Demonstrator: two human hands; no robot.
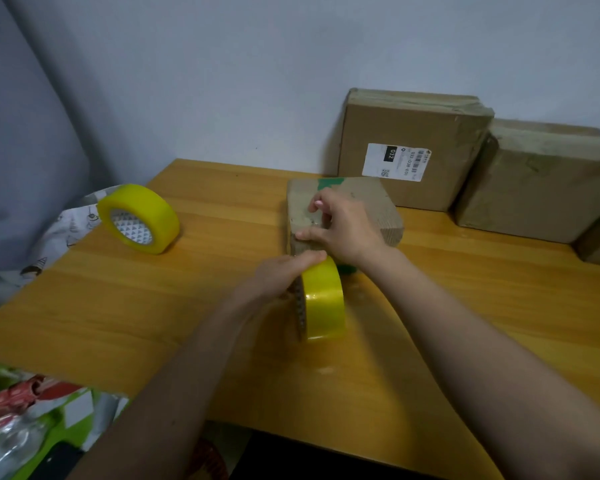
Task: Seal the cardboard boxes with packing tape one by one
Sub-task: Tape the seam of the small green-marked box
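A small cardboard box (pixel 371 206) with a green mark on its far edge lies in the middle of the wooden table (pixel 153 306). My right hand (pixel 343 226) rests on its near left corner, fingers curled and pinching at the box's edge. Just in front of the box my left hand (pixel 281 275) grips a yellow tape roll (pixel 324 299) held on edge, thumb across its top. The roll touches the box's near side. A second yellow tape roll (pixel 139 218) lies at the table's left edge.
A larger cardboard box with a white shipping label (pixel 409 147) leans against the wall at the back right. Another taped box (pixel 541 188) stands beside it, with a further one cut off at the right edge. Bags and clear plastic (pixel 25 424) sit below the table's near left.
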